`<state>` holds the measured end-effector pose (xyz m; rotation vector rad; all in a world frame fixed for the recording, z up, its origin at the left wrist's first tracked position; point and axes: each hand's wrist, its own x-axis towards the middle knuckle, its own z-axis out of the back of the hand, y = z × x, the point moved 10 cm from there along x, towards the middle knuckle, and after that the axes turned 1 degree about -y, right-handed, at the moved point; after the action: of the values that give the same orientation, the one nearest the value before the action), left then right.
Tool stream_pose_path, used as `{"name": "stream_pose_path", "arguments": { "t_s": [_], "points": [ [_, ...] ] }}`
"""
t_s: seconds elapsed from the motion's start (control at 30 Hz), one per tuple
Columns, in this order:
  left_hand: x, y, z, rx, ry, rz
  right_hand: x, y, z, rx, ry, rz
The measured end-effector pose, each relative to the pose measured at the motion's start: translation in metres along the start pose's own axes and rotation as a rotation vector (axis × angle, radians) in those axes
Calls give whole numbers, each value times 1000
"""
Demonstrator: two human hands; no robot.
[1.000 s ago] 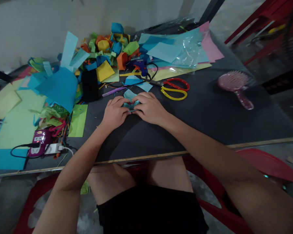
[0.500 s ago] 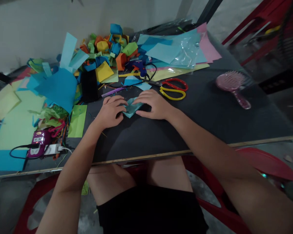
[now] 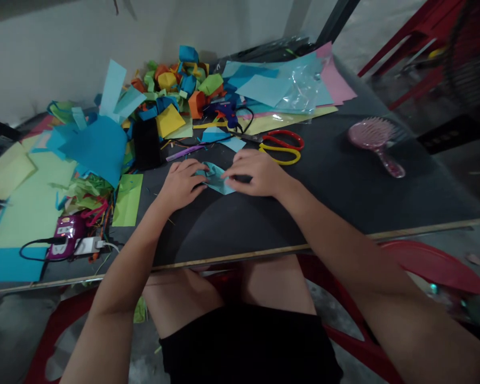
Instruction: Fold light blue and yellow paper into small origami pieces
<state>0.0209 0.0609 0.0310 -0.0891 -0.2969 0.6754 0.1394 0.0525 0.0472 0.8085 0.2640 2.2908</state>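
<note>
A small piece of light blue folded paper [image 3: 220, 182] lies on the dark table between my hands. My left hand [image 3: 183, 184] grips its left end, fingertips curled over the edge. At the other end, my right hand [image 3: 260, 173] pinches the paper between thumb and fingers. The middle of the paper shows creases and looks partly spread. Just beyond my right hand lie scissors [image 3: 282, 146] with one red and one yellow handle. A purple pen-like stick [image 3: 185, 153] rests behind my left hand, beside light blue paper scraps [image 3: 224, 137].
Folded colored paper pieces [image 3: 168, 80] are heaped at the back, near a blue glue gun [image 3: 228, 113]. A black phone [image 3: 146, 143], blue paper cone [image 3: 98, 144] and purple device [image 3: 68, 234] with cables stand left. A pink hairbrush [image 3: 376, 140] lies right; paper sheets [image 3: 264, 88] lie behind.
The paper between my hands has opened flatter and extends further right. My right hand has shifted its pinch along it, while my left hand stays nearly in place. The view has shifted slightly.
</note>
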Motion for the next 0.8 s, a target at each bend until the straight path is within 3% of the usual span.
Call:
{"name": "stream_pose_path", "arguments": {
  "t_s": [0.1, 0.3, 0.6, 0.8],
  "points": [
    [-1, 9, 5, -32, -11, 8, -2, -18, 16, 65, -88, -68],
    [0, 13, -4, -159, 53, -7, -1, -22, -18, 180, 126, -10],
    [-3, 8, -5, -195, 57, -40, -2, -2, -29, 274, 209, 17],
    [-3, 6, -1, -207, 90, -54, -2, -5, -30, 270, 213, 1]
  ]
}}
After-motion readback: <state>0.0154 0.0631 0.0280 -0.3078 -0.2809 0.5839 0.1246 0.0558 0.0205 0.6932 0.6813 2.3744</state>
